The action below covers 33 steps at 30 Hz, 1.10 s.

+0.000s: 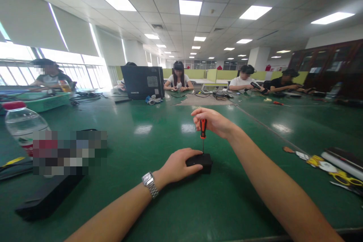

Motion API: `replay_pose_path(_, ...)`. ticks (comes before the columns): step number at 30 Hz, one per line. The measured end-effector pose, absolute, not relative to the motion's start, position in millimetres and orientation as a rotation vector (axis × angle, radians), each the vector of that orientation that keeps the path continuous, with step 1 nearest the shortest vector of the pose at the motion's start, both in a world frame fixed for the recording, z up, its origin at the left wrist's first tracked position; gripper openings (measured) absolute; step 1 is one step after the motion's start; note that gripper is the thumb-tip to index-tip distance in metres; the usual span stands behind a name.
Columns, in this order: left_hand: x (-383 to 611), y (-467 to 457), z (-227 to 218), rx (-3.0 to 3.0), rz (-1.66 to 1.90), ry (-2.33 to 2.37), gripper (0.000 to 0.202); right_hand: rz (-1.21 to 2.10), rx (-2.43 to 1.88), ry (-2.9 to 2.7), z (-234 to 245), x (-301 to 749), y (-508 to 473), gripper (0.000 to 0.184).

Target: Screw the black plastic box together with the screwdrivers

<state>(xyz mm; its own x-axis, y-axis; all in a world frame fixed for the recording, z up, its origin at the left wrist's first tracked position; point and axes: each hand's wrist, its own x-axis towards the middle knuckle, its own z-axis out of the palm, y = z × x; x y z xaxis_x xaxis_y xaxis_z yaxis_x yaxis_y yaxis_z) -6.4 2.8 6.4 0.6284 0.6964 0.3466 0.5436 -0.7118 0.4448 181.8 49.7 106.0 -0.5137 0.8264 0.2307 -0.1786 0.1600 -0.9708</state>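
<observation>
A small black box (202,162) lies on the green table (181,204) in front of me. My left hand (177,165), with a metal watch at the wrist, is closed over the box's left side and holds it down. My right hand (213,121) grips the orange and black handle of a screwdriver (203,132). The screwdriver stands upright with its tip on the top of the box.
A water bottle (21,126) and a flat black case (47,198) sit at my left. Yellow scissors (344,177) and other tools lie at the right edge. Across the table are a laptop (143,82), a green basket (42,101) and several seated people.
</observation>
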Motion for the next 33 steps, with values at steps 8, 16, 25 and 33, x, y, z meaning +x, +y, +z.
replay_pose_path(8,-7.2,3.9,5.2,2.552,0.728,0.989,0.042,1.574,-0.612,-1.529,106.9,180.3,48.5,0.021)
replay_pose_path(16,-7.3,4.2,4.6,2.554,0.737,0.974,0.042,1.558,-0.604,-1.593,107.1,178.7,45.9,0.021)
replay_pose_path(25,-8.1,5.2,4.4,2.567,0.722,0.971,0.042,1.544,-0.629,-1.557,107.4,179.0,46.5,0.019)
replay_pose_path(33,-8.2,5.7,4.7,2.579,0.706,0.951,0.042,1.514,-0.644,-1.615,109.8,177.6,42.3,0.022)
